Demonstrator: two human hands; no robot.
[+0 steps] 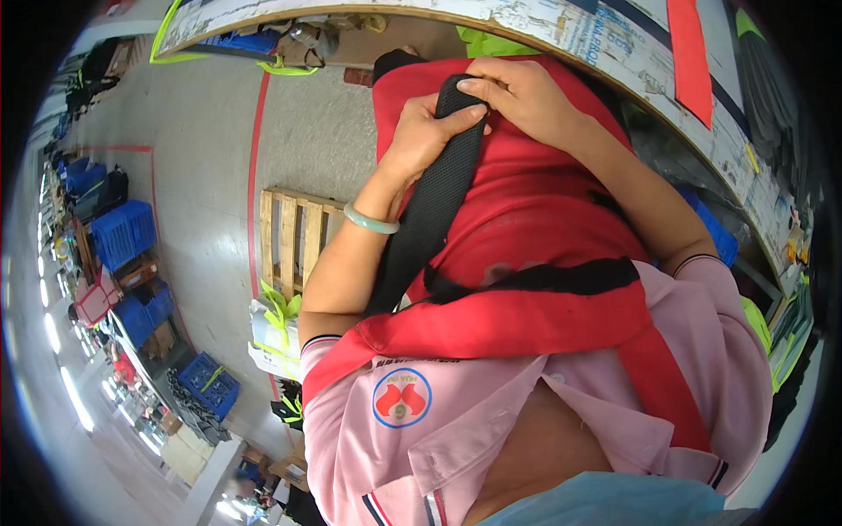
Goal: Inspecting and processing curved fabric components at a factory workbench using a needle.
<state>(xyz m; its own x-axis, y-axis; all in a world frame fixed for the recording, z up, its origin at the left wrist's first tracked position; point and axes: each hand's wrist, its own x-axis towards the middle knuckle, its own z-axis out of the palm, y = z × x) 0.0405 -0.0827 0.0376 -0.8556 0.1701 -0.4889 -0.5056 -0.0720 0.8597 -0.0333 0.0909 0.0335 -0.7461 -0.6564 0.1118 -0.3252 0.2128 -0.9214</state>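
A wide black webbing strap (441, 197) is held up in front of my lap. My left hand (419, 131) is closed round it near its folded upper end, thumb lying across the weave. From the other side my right hand (519, 98) pinches the same end, so the two thumbs are close together. Below the hands, the strap slants down toward my left elbow, where its lower part passes out of sight. Behind it spreads my red apron (535, 197). A pale green bangle (371, 220) circles my left wrist.
A worktable with a worn, printed top (561, 31) curves along the far and right side, with a red strip (691, 66) hanging over its edge. A wooden pallet (288, 237) lies on the floor at left. Farther left stand several blue crates (124, 235).
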